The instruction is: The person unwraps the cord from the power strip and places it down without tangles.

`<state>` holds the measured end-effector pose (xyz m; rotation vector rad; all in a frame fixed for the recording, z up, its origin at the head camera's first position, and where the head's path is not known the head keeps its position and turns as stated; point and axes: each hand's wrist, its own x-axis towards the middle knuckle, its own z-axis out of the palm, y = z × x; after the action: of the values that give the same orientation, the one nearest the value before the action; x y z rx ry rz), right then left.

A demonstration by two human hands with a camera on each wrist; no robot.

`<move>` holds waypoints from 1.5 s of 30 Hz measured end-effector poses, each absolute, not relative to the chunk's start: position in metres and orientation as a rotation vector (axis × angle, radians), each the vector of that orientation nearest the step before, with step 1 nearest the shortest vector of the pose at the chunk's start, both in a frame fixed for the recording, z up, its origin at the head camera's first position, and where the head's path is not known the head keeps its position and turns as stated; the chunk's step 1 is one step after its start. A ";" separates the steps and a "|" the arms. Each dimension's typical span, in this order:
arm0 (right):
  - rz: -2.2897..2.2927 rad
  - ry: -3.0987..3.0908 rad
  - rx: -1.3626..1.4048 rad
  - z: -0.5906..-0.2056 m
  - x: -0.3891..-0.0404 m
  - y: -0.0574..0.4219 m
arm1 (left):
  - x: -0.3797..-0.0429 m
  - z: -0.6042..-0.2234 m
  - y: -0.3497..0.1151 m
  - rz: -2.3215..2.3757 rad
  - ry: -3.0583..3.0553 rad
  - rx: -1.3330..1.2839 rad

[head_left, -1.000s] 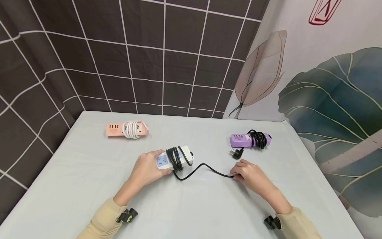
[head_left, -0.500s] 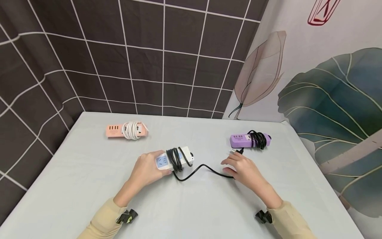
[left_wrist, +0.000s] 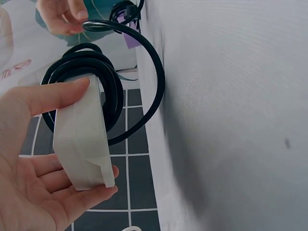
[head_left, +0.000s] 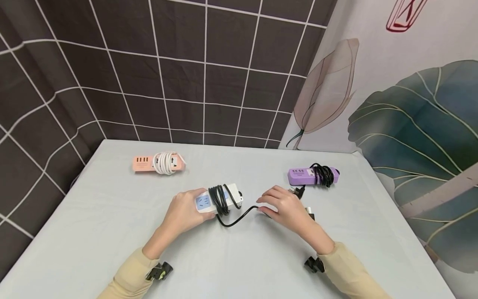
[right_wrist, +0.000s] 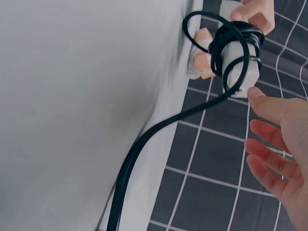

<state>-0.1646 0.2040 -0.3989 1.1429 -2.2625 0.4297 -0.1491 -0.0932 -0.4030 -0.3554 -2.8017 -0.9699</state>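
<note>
A white power strip [head_left: 203,202] with pale blue sockets sits in my left hand [head_left: 183,211], thumb on the near side and fingers on the far side. Its black cord [head_left: 220,199] is wound round the middle. In the left wrist view, the thumb [left_wrist: 67,96] lies across the strip's pale casing [left_wrist: 79,134]. One loose length of cord [head_left: 239,219] runs right, passing below my right hand [head_left: 285,207], whose fingers are loosely spread with nothing between them. The right wrist view has that cord [right_wrist: 159,126] apart from the fingers [right_wrist: 269,168]. Beyond the right wrist, a plug [head_left: 310,214] shows partly.
At the back left lies a pink power strip [head_left: 143,163] wrapped in white cord [head_left: 163,162]. A purple power strip [head_left: 298,176] with coiled black cord [head_left: 323,174] lies back right, its plug [head_left: 298,191] close behind my right hand. A dark gridded curtain [head_left: 183,79] hangs behind the table.
My right hand has let go of the cord's far end and moved left over it toward the white strip. The plug now shows behind its wrist. My left hand keeps its grip in place.
</note>
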 end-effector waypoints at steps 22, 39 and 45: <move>0.133 -2.020 1.487 -0.412 -0.160 0.162 | -0.147 -0.400 -0.090 -0.974 -2.815 -0.335; -0.005 -2.090 1.405 -0.419 -0.152 0.165 | -0.147 -0.401 -0.091 -0.997 -2.772 -0.325; 0.013 -2.102 1.363 -0.420 -0.151 0.167 | -0.146 -0.402 -0.093 -1.003 -2.770 -0.314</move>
<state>-0.1509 0.1673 -0.4201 1.3625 -2.1017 0.0128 -0.1463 -0.0927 -0.4022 -0.3142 -2.7702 -1.0027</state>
